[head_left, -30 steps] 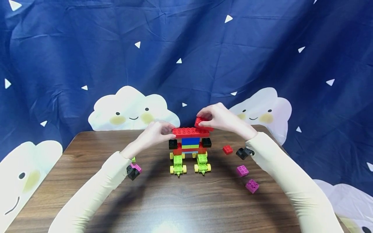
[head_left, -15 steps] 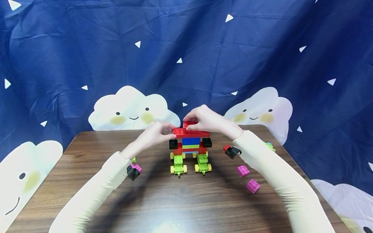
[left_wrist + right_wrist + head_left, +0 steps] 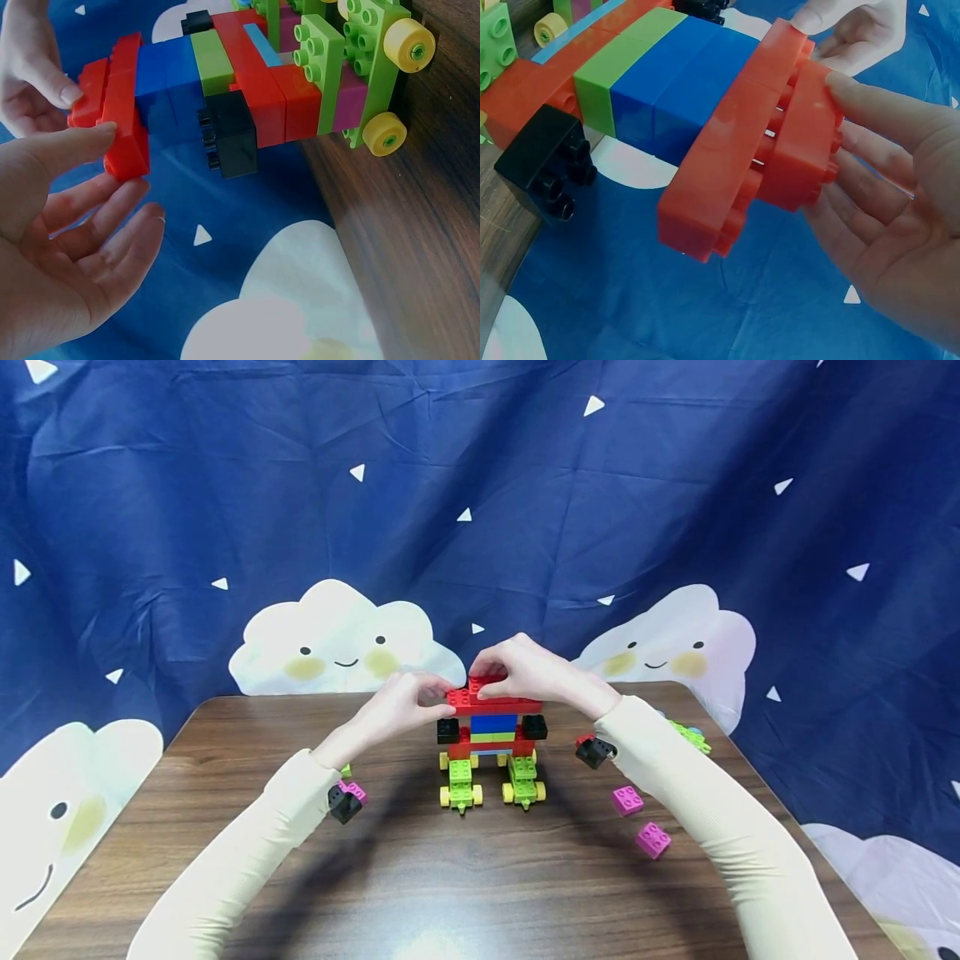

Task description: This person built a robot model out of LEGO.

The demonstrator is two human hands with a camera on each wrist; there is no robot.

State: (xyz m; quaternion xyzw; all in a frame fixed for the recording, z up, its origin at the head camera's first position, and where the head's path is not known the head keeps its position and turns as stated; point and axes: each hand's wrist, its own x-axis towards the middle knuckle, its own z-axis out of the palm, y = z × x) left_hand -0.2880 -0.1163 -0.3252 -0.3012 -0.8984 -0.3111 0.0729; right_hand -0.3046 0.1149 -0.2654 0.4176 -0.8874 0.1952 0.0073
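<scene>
You have bare wood on the table [image 3: 450,885] in front of the brick build [image 3: 492,724], between your forearms. A narrow lane opens between its 2 green wheeled bases [image 3: 461,772]. Up top you're hemmed in: your left hand [image 3: 405,700] pinches the left end of the red beam [image 3: 465,711], your right hand [image 3: 528,668] the upper red brick [image 3: 799,142], with little room between. 2 black bricks [image 3: 535,727] jut out below, 1 per side. Rightward, 2 magenta bricks [image 3: 653,841] obstruct the tabletop.
</scene>
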